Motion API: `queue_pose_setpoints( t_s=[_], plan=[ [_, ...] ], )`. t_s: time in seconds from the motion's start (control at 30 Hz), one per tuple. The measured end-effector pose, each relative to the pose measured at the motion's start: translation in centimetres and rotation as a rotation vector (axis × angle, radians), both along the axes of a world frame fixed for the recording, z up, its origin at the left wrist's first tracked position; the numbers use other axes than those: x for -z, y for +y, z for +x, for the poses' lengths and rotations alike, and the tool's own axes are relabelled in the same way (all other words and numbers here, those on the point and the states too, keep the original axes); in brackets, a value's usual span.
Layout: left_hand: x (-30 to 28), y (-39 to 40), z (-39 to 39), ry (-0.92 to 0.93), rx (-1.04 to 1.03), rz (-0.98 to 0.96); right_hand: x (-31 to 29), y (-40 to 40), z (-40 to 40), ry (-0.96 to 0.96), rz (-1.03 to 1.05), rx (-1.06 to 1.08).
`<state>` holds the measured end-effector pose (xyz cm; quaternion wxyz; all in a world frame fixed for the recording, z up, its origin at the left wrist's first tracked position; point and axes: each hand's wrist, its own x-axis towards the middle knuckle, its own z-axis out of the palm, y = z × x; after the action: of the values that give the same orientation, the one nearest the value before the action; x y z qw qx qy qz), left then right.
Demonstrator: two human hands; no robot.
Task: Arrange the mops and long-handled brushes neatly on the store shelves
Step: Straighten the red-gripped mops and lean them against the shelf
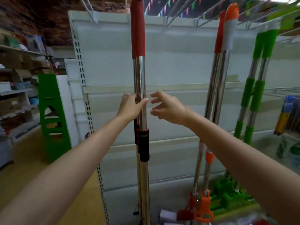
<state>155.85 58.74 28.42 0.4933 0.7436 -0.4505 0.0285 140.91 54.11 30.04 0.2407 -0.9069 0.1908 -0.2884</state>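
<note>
We grip the red-handled mop pole (140, 75) in our left hand (132, 105), upright before the shelf back panel (177, 65) | right hand (167, 108) loose-fingered, holding nothing, just right of the pole | pole axis vertical; left hand nearer.

Soft even light; edges blurred, probably motion.

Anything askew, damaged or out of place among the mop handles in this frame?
Nothing looks damaged or spilled. The red-grip mop handles stand upright, held by the left hand; the right hand is open beside them. The orange-grip mops and green-grip mops lean slightly against the shelf back panel, not fully straight.
</note>
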Motion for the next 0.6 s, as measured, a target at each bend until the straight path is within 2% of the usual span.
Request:
queue_pose_setpoints(
  t_s=[0.17, 0.23, 0.3, 0.4, 0.47, 0.53, 0.6],
  plan=[
    [1.0, 0.2, -0.2, -0.108, 0.003, 0.057, 0.3, 0.5, -2.5, -0.072, 0.030, 0.033],
    [1.0, 0.6, -1.0, -0.094, 0.028, 0.030, -0.3, 0.9, -3.6, -0.096, 0.019, 0.061],
    [1.2, 1.2, -2.0, -0.099, 0.036, -0.072, -0.6, 1.5, -4.6, -0.111, 0.033, 0.098],
    [1.7, 2.1, -4.2, -0.264, 0.093, -0.316, -0.2, 2.5, -6.2, -0.137, 0.028, 0.182],
    [1.9, 2.3, -6.3, -0.307, 0.271, -0.356, 0.5, 2.9, -7.6, -0.149, 0.018, 0.249],
    [1.9, 1.7, -9.5, -0.224, 0.545, -0.315, 1.2, 3.1, -9.8, -0.176, 0.012, 0.319],
    [2.1, 1.4, -11.9, -0.098, 0.721, -0.280, 1.9, 3.1, -11.3, -0.184, -0.001, 0.362]
  ],
)
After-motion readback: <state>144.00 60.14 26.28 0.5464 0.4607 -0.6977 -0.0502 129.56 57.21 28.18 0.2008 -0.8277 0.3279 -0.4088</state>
